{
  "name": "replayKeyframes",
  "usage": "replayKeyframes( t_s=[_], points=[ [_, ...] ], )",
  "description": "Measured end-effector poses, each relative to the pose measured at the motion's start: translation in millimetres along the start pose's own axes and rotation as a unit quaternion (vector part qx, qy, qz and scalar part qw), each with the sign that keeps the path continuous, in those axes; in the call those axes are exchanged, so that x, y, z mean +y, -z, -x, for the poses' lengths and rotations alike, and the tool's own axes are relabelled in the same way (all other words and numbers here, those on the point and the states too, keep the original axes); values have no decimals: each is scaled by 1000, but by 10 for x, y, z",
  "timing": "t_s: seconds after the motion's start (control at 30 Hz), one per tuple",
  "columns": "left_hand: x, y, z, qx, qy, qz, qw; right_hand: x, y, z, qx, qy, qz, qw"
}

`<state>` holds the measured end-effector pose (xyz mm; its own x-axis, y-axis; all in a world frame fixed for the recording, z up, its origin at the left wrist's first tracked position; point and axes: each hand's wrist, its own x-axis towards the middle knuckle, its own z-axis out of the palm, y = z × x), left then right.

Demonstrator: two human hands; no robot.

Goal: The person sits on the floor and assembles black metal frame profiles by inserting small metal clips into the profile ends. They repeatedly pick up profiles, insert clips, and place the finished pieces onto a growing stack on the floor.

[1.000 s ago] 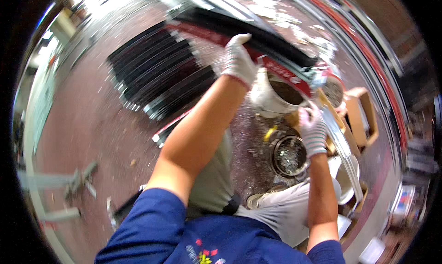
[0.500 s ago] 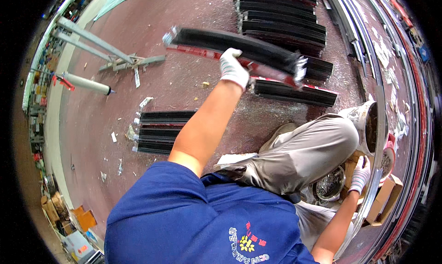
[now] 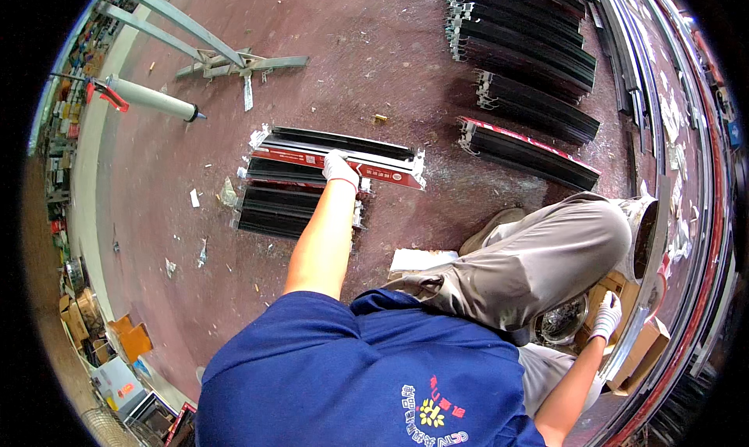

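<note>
Left hand [image 3: 341,168], gloved, stretched far out and closed over the near edge of a black profile with a red strip [image 3: 337,154]. Profile lying flat under the palm, atop a small stack of black profiles [image 3: 282,201] on the red floor [image 3: 374,65]. Right hand [image 3: 606,316], gloved, curled around a long metal rail [image 3: 641,291] beside a cardboard box [image 3: 636,353].

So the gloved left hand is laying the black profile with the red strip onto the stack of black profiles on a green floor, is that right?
Not quite: in the head view the floor is reddish-brown, not green. The left hand does rest on the black profile with the red strip, which lies on the stack of black profiles.
</note>
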<state>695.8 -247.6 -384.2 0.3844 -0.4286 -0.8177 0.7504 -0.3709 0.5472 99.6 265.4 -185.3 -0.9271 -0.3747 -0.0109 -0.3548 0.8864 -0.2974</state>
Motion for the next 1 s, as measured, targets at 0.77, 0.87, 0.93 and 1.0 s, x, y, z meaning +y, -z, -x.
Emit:
replayKeyframes(
  t_s=[0.77, 0.87, 0.93, 1.0],
  points=[
    [547, -135, -1547, 105, -41, -145, 983, 1287, 2031, 311, 131, -100, 244, 956],
    [490, -434, -877, 271, -197, -397, 854, 1391, 2114, 588, 133, -169, 215, 953],
    [560, -265, -592, 183, -452, -525, 698, 1286, 1995, 654, 131, -206, 174, 954],
    [566, -193, -611, 61, -489, -669, 556, 1347, 1965, 705, 124, -211, 183, 952]
  ],
)
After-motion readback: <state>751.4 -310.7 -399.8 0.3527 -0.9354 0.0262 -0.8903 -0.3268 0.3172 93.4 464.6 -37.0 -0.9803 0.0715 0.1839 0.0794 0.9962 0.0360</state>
